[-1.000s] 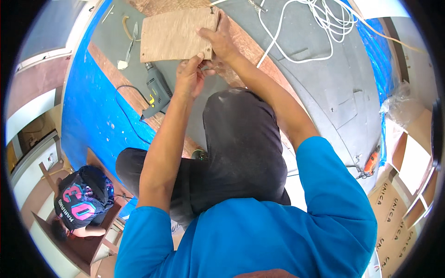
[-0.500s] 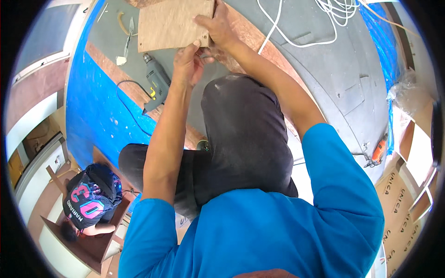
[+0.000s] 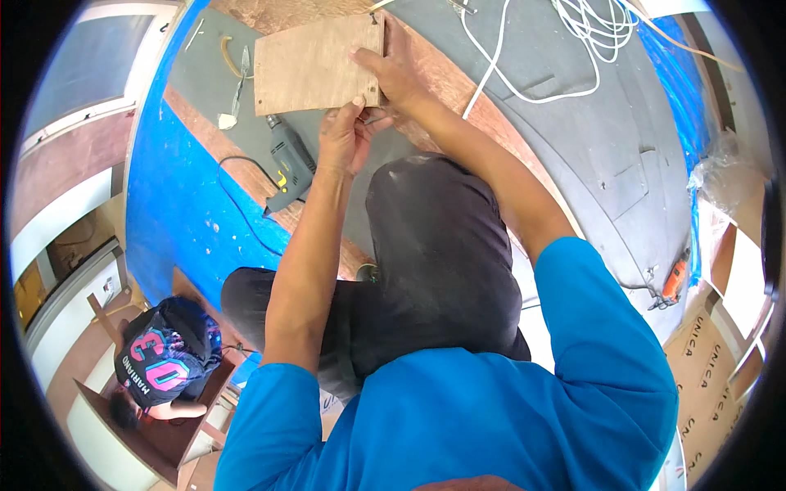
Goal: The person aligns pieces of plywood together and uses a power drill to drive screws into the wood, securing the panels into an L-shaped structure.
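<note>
1. Panel [image 3: 315,65]: light brown wood, roughly rectangular, with faint grain and dark marks near the upper right, lower right and lower left corners.
2. Position: the panel is in front of the knee [image 3: 434,209], with its broad face toward the wearer. Its height above the floor cannot be told.
3. Left hand [image 3: 345,137]: pinches the lower edge near the right corner, thumb on the face, other fingers partly hidden.
4. Right hand [image 3: 399,72]: grips the right edge, thumb on the face, other fingers behind.
5. Left edge: faces the scraper [image 3: 238,92], near.
6. Lower edge: the drill [image 3: 291,159] points its tip just beside it.
7. Room: grey floor [image 3: 540,135] opens between the right forearm and the white cable [image 3: 565,96].
</note>
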